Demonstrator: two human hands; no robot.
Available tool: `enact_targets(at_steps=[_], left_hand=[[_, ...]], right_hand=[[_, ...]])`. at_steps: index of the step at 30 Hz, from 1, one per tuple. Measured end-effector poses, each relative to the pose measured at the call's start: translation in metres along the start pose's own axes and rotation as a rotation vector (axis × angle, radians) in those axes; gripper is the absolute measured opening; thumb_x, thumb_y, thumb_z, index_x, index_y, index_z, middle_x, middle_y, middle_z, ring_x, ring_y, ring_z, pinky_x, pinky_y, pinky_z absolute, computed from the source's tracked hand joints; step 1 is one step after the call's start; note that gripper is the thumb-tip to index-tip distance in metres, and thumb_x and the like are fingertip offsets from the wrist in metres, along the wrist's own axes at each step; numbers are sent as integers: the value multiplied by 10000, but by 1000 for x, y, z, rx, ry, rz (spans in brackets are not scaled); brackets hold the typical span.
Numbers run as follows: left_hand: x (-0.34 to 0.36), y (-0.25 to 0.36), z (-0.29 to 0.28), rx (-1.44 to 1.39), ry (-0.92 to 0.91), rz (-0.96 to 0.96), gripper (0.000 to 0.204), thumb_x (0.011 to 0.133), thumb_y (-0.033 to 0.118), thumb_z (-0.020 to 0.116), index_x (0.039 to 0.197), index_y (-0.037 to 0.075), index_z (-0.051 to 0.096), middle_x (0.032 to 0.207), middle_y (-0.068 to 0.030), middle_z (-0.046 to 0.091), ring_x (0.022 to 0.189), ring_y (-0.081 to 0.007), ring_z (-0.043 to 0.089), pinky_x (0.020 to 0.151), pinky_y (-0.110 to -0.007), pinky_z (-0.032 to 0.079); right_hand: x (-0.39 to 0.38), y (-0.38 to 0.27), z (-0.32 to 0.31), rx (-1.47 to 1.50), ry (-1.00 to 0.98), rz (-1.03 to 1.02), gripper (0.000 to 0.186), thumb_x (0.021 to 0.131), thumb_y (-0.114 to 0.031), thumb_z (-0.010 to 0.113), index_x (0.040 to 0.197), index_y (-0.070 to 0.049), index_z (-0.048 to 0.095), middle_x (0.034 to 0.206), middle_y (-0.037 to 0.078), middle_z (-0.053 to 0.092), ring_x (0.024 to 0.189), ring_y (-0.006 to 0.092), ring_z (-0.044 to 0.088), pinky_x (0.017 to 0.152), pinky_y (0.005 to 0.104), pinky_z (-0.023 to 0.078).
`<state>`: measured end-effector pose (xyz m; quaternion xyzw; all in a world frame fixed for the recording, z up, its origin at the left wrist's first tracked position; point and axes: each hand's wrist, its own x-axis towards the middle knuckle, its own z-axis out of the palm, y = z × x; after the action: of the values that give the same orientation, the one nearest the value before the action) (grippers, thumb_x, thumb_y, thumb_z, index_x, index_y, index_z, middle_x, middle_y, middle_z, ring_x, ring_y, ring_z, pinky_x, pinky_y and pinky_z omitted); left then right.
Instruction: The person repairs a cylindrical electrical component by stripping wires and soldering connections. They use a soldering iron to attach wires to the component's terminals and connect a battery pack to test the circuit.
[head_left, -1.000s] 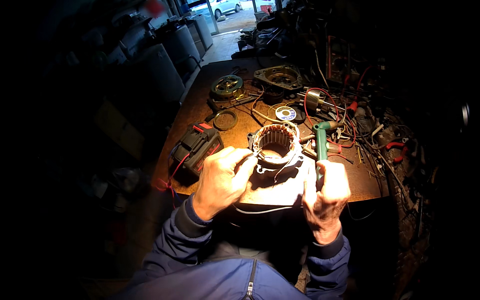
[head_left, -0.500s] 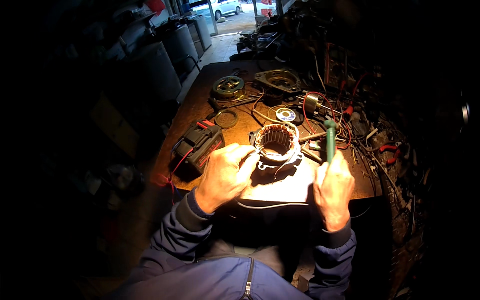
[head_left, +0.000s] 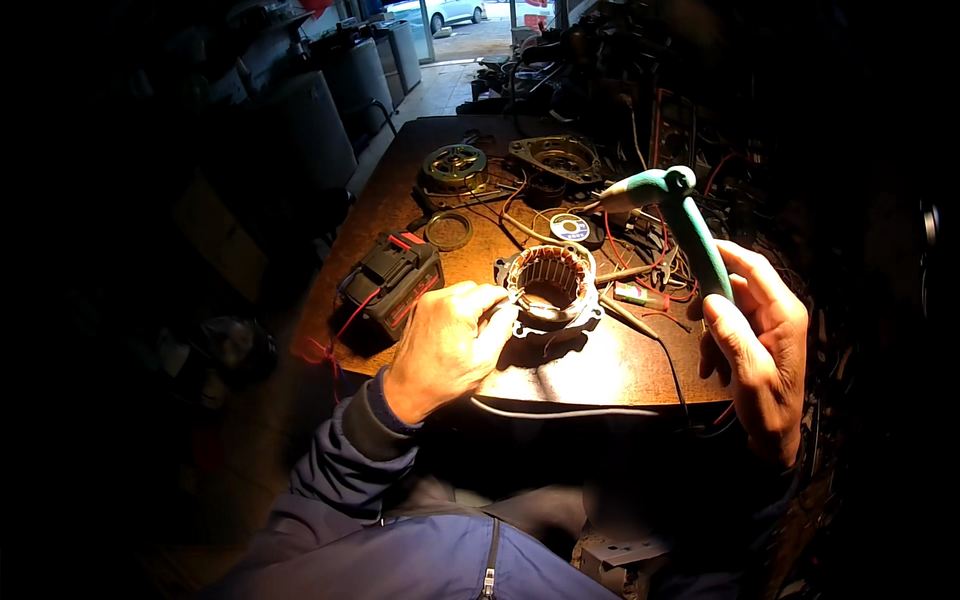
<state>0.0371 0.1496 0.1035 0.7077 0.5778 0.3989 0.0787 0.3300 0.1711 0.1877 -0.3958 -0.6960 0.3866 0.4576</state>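
Note:
A motor stator [head_left: 552, 272], a short metal cylinder ringed with copper windings, stands on the brown workbench [head_left: 620, 365] in front of me. At its near left rim is my left hand [head_left: 445, 345], thumb and fingers pinched together; what they grip is too small to make out. My right hand [head_left: 762, 350] is raised to the right of the stator, holding the lower end of a green, hammer-like tool [head_left: 700, 240]. That tool bends at a rounded joint on top, and its paler tapered end points left. The stator and the tool are apart.
A black battery pack [head_left: 395, 285] with red trim and red wire sits left. Farther back are a metal ring [head_left: 449, 231], a round end cover [head_left: 455, 167], a flanged housing [head_left: 558, 157] and a solder spool [head_left: 570, 228]. Cables and tools clutter the right.
My right hand has moved right, and the green tool now shows side-on, its tapered end visible. The left hand stays pinched at the stator's rim.

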Motion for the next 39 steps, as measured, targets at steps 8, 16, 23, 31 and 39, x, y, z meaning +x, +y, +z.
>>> enact_targets(at_steps=[8, 16, 23, 31, 39], left_hand=[[0, 5, -2, 30, -38, -20, 155, 926, 89, 752, 1028, -26, 777, 832, -179, 725, 704, -311, 711, 646, -392, 542], [-4, 2, 5, -66, 39, -13, 128, 970, 22, 731, 1058, -61, 769, 818, -113, 749, 713, -153, 700, 643, -298, 534], [1, 6, 1, -70, 10, -40, 163, 948, 81, 731, 1049, -41, 769, 868, -226, 737, 757, -333, 733, 692, -394, 550], [0, -1, -2, -25, -8, -18, 174, 925, 67, 770, 1063, -38, 781, 815, -159, 723, 682, -251, 714, 625, -362, 536], [0, 0, -2, -19, -9, -18, 170, 929, 97, 772, 1054, -16, 789, 802, -170, 713, 656, -283, 693, 611, -381, 521]], right_hand=[[17, 1, 3, 390, -182, 36, 699, 912, -57, 554, 1599, 16, 449, 1003, 131, 716, 655, 167, 690, 644, 266, 558], [20, 16, 2, 508, -221, -40, 613, 909, -153, 536, 1465, 105, 563, 1051, 237, 745, 781, 269, 764, 700, 346, 639], [24, 49, -7, 652, -358, -300, 670, 860, 153, 457, 1519, 65, 545, 1301, 237, 728, 1172, 307, 739, 1078, 419, 580], [34, 82, 40, -85, 251, -847, 604, 793, -3, 924, 1336, 0, 659, 1117, 172, 731, 905, 223, 732, 794, 345, 616], [58, 99, 65, -48, 501, -674, 576, 977, -322, 678, 1412, 49, 609, 1048, 77, 687, 782, 82, 615, 687, 224, 496]])
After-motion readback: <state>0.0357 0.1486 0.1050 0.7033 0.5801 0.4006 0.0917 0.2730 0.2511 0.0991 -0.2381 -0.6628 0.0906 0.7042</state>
